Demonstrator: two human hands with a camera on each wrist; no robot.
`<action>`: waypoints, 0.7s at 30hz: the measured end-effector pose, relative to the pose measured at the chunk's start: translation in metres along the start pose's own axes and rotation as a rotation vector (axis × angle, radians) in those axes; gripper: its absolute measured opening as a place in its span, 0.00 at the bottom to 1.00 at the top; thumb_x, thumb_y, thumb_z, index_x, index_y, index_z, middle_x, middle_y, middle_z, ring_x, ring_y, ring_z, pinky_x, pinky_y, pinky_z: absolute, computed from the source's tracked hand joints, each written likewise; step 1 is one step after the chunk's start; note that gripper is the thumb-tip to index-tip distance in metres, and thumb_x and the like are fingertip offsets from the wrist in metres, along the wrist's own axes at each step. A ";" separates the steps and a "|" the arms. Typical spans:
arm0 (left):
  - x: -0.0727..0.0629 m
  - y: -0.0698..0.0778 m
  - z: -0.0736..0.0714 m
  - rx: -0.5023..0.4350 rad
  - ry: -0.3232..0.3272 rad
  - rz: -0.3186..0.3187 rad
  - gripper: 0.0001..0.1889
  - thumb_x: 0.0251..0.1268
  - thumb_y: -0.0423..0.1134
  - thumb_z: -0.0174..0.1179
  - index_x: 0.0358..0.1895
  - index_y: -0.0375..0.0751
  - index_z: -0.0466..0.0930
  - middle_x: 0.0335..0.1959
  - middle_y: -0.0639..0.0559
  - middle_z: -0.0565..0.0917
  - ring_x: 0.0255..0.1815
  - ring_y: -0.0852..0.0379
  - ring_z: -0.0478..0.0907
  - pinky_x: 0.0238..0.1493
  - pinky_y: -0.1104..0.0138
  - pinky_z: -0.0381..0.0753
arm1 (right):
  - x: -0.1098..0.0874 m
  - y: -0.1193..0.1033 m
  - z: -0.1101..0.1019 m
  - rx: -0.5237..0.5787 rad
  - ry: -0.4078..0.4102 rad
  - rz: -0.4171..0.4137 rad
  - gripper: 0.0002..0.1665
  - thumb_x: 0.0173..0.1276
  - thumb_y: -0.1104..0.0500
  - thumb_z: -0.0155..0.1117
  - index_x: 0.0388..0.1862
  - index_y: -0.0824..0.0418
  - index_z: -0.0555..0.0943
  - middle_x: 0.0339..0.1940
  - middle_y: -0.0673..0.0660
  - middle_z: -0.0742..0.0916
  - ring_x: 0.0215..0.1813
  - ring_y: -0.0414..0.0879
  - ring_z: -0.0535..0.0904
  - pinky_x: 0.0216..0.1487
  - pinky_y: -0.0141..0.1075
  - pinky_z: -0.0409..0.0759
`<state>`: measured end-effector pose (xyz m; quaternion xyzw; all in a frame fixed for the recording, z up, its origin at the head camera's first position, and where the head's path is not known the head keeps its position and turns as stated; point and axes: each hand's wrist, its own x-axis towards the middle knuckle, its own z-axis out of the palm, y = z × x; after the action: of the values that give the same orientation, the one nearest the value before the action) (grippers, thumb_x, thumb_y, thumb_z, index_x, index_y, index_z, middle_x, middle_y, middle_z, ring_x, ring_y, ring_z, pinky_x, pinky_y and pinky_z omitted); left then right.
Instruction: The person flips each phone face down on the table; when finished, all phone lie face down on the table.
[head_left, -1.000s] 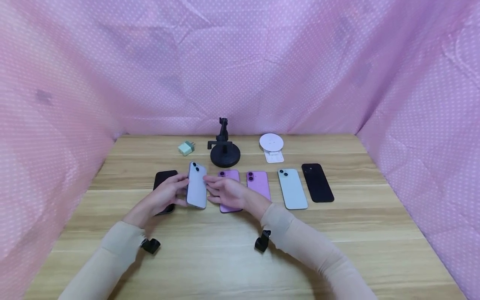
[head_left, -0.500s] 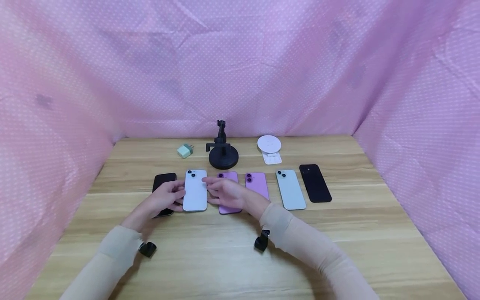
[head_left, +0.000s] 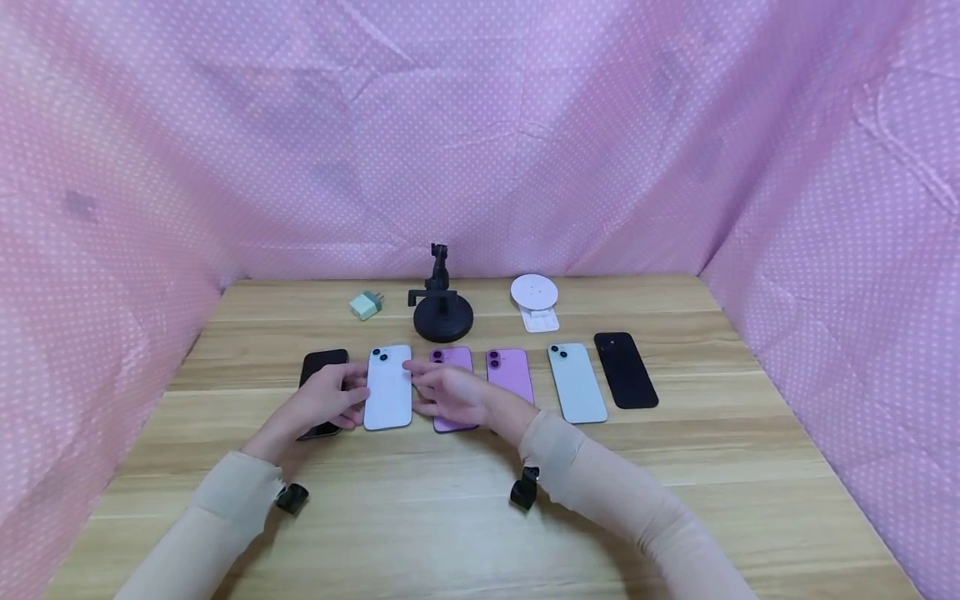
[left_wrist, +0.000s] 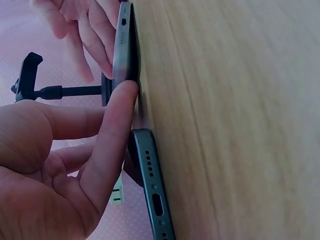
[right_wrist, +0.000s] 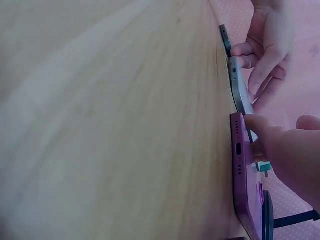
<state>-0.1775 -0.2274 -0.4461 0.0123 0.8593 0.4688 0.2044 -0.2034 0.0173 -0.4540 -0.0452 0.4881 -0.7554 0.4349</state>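
Note:
A white phone [head_left: 388, 400] lies camera side up at the left middle of the table. My left hand [head_left: 330, 396] holds its left edge, and in the left wrist view one fingertip [left_wrist: 129, 89] is right at the phone's edge, close over the table. In the right wrist view, the left thumb reaches over the phone's back. My right hand [head_left: 457, 393] has its extended fingers at the phone's right edge. That hand partly covers a purple phone [head_left: 453, 423]. Under the left hand lies a black phone [head_left: 322, 360], partly hidden.
Further right lie a second purple phone [head_left: 512, 375], a pale green phone [head_left: 577, 387] and another black phone [head_left: 627, 371]. Behind the row stand a green charger plug [head_left: 365, 306], a black phone stand [head_left: 442, 319] and a white round stand [head_left: 534, 293].
The white phone has gone from tilted up between both hands to lying back side up. Both hands have stayed at its edges. The view has shifted slightly.

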 end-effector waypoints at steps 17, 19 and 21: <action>0.000 -0.010 -0.001 -0.046 0.016 0.032 0.28 0.72 0.27 0.59 0.73 0.29 0.65 0.55 0.34 0.75 0.27 0.49 0.85 0.31 0.56 0.89 | 0.000 0.003 0.003 -0.028 -0.004 -0.035 0.35 0.81 0.64 0.45 0.83 0.61 0.51 0.85 0.59 0.50 0.83 0.54 0.43 0.79 0.51 0.55; 0.000 -0.010 -0.003 -0.060 0.025 0.053 0.27 0.73 0.28 0.59 0.72 0.28 0.64 0.55 0.33 0.75 0.28 0.49 0.86 0.31 0.56 0.89 | -0.001 0.002 0.004 -0.049 0.015 -0.065 0.36 0.80 0.64 0.47 0.83 0.61 0.53 0.84 0.59 0.51 0.83 0.55 0.44 0.79 0.51 0.55; -0.002 -0.010 -0.007 -0.073 0.041 0.080 0.27 0.74 0.28 0.58 0.73 0.28 0.64 0.56 0.31 0.75 0.29 0.48 0.86 0.32 0.56 0.89 | -0.003 0.000 0.008 -0.063 0.039 -0.105 0.36 0.79 0.66 0.50 0.82 0.61 0.55 0.84 0.59 0.52 0.82 0.54 0.47 0.78 0.50 0.56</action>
<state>-0.1766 -0.2389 -0.4501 0.0293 0.8445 0.5077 0.1682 -0.1976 0.0141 -0.4492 -0.0697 0.5171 -0.7620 0.3836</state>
